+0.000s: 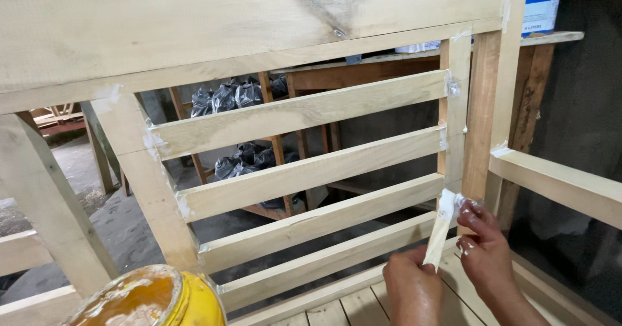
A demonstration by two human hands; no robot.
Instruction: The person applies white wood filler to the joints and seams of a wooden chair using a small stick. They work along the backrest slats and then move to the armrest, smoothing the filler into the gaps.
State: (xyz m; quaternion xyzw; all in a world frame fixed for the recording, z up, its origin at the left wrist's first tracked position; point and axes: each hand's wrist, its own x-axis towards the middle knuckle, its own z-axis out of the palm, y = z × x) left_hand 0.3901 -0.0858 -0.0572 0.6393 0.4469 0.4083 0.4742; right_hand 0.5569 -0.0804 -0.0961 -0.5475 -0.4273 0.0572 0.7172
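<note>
We hold a thin wooden stick (439, 235), its upper end loaded with white filler (447, 201), in our left hand (413, 288), fingers closed around its lower end. Our right hand (486, 251) sits just beside it, fingertips smeared white and touching the filler at the stick's top; we cannot tell whether it pinches anything. Just above the grip, the stick tip meets the joint where a slat (324, 216) joins the upright post (455, 118). Well left of our hands stands a yellow tub (152, 298).
</note>
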